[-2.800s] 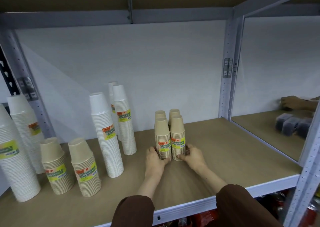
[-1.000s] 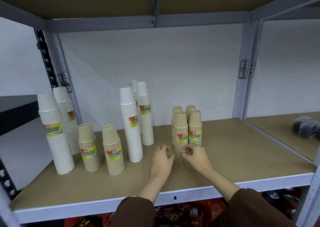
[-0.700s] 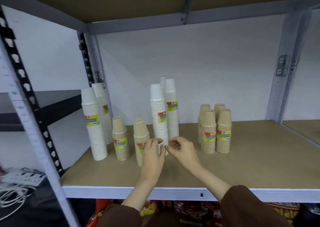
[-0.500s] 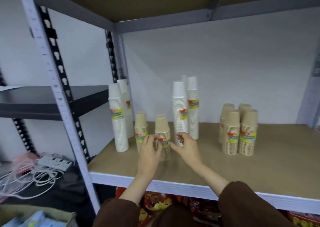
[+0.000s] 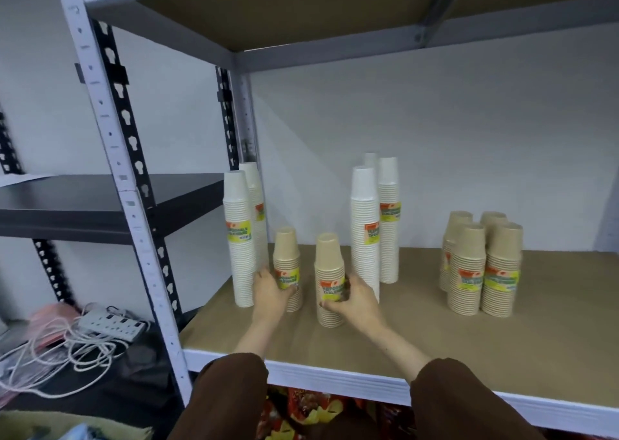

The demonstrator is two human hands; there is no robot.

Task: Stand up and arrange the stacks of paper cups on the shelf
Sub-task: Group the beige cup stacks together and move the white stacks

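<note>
Light: soft, even; far wall bright.
Shadows: faint diagonal on wall's left.
Blur: mild smear overall.
Edges: left post leans.

We reach both arms forward and slightly left, brown sleeves ending at mid-forearm, wrists bare and nearly straight. Our left hand curls round the lower half of the first tan cup stack, thumb at its front. Our right hand grips the second tan cup stack, thumb across the front, fingers wrapped behind. The hands are near each other, not touching.
</note>
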